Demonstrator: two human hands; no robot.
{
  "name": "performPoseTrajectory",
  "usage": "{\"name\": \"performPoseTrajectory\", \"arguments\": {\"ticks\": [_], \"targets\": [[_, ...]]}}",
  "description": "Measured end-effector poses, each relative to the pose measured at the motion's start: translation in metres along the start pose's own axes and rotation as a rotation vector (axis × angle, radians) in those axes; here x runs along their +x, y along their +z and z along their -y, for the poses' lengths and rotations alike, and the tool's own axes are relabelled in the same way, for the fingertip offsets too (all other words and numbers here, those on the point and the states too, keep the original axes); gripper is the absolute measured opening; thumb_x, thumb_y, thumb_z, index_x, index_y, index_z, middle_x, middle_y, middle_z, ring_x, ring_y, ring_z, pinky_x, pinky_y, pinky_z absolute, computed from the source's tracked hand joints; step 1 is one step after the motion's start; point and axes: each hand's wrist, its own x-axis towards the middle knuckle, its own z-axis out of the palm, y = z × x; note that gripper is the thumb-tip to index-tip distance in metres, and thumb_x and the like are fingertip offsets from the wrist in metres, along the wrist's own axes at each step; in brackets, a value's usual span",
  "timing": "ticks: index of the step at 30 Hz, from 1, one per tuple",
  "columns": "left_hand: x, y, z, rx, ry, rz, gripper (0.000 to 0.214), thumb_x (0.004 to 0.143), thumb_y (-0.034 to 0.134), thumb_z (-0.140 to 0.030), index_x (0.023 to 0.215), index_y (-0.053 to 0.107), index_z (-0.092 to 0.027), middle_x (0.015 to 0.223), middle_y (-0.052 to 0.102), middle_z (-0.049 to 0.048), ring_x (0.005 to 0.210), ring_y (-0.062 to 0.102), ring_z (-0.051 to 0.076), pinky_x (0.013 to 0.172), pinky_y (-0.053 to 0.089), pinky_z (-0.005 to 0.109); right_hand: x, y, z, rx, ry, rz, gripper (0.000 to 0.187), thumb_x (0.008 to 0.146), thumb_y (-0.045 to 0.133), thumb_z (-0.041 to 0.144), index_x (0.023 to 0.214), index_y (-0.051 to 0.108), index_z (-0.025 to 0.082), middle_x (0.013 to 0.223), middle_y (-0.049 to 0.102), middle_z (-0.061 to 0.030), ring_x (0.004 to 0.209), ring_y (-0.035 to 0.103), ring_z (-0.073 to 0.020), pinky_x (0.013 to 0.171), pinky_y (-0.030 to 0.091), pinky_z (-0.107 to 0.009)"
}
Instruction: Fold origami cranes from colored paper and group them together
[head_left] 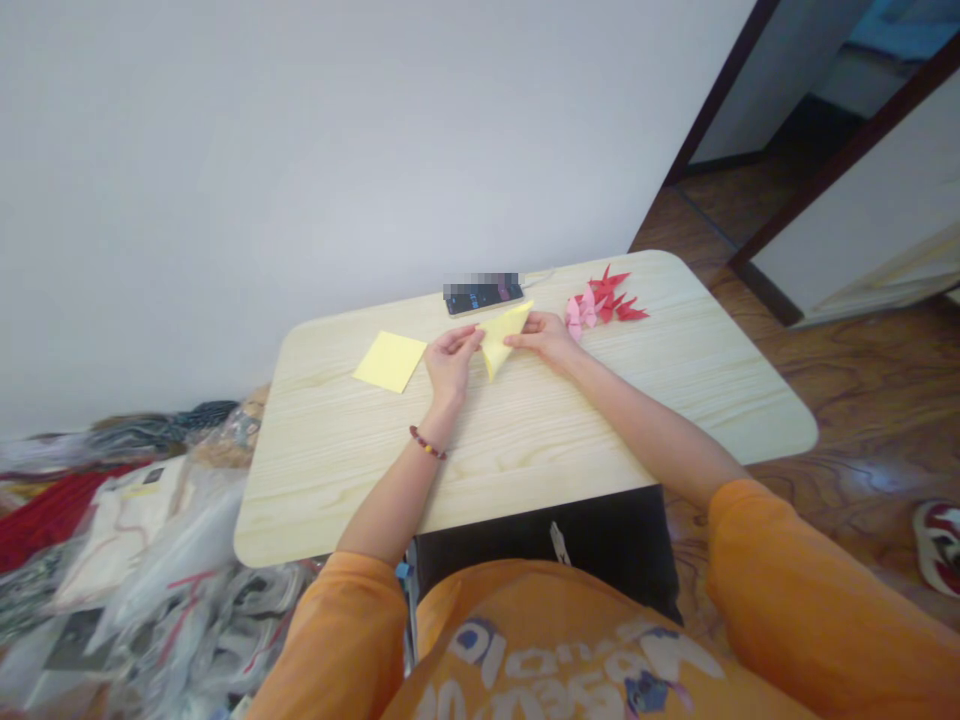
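A sheet of yellow paper (pixel 499 338), folded into a triangle, is held above the table between my two hands. My left hand (pixel 450 360) pinches its left corner between thumb and fingers. At the right edge, my right hand (pixel 549 338) grips the paper, thumb in front and fingers behind. Flat on the table to the left of my left hand lies a square yellow paper stack or sheet (pixel 390 361); its thickness cannot be made out. Beyond my right hand sit several folded paper figures, some pink (pixel 582 312) and some red (pixel 616 296).
The light wood-grain table (pixel 525 440) has rounded corners and stands against a white wall. A phone (pixel 484 294) lies at its back edge with a cable. Bagged clothes (pixel 172 560) are piled on the left. A shoe (pixel 939 545) is on the wooden floor at right.
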Motion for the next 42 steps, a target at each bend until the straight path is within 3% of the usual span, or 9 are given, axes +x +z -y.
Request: {"name": "performPoseTrajectory", "arguments": {"ticks": [7,16,23,28,33,42], "targets": [[0.0027,-0.0021,0.0028,-0.026,0.000,-0.086,0.029,0.059,0.079,-0.034,0.080,0.072,-0.015,0.080,0.073,0.0066,0.068,0.065,0.012,0.069,0.052,0.025,-0.0007,0.0001,0.0012,-0.047,-0.013,-0.003,0.039,0.043,0.086,0.025,0.074,0.065,0.016,0.067,0.069,-0.0001,0.062,0.062,-0.0125,0.067,0.049,-0.027],[0.0003,0.0014,0.0026,-0.019,0.036,-0.150,0.028,0.062,0.078,-0.035,0.080,0.071,-0.015,0.081,0.073,0.0059,0.074,0.066,0.014,0.075,0.052,0.027,0.0014,0.0032,0.0054,-0.018,-0.023,-0.022,0.047,0.046,0.083,0.023,0.087,0.062,0.018,0.060,0.067,0.0027,0.057,0.059,-0.0113,0.061,0.045,-0.025],[0.0001,0.0003,0.0047,-0.033,0.013,-0.154,0.029,0.062,0.078,-0.034,0.082,0.071,-0.014,0.077,0.072,0.0058,0.070,0.065,0.013,0.071,0.052,0.025,0.0004,0.0028,0.0053,-0.012,0.007,-0.027,0.042,0.047,0.083,0.026,0.083,0.066,0.017,0.066,0.069,-0.0003,0.063,0.061,-0.0119,0.062,0.046,-0.024],[-0.0013,0.0013,0.0062,-0.040,-0.042,-0.088,0.031,0.059,0.079,-0.034,0.080,0.071,-0.014,0.078,0.072,0.0064,0.070,0.066,0.013,0.071,0.052,0.025,-0.0039,0.0061,0.0057,-0.023,0.030,0.015,0.040,0.044,0.085,0.029,0.078,0.069,0.015,0.075,0.070,-0.0021,0.063,0.057,-0.0100,0.058,0.041,-0.022],[-0.0028,0.0028,0.0042,-0.013,-0.048,-0.059,0.031,0.058,0.080,-0.035,0.080,0.071,-0.014,0.076,0.072,0.0059,0.068,0.065,0.013,0.070,0.052,0.025,-0.0020,0.0040,0.0042,-0.027,0.015,-0.028,0.035,0.047,0.084,0.035,0.071,0.071,0.012,0.067,0.066,-0.0017,0.058,0.050,-0.0084,0.056,0.035,-0.023],[0.0015,0.0008,0.0052,-0.034,-0.052,-0.071,0.032,0.056,0.081,-0.035,0.078,0.071,-0.014,0.076,0.072,0.0062,0.067,0.064,0.012,0.068,0.051,0.025,0.0001,0.0043,0.0063,0.085,0.031,-0.045,0.036,0.046,0.084,0.042,0.061,0.068,0.013,0.064,0.064,-0.0026,0.060,0.052,-0.0095,0.054,0.036,-0.023]]}}
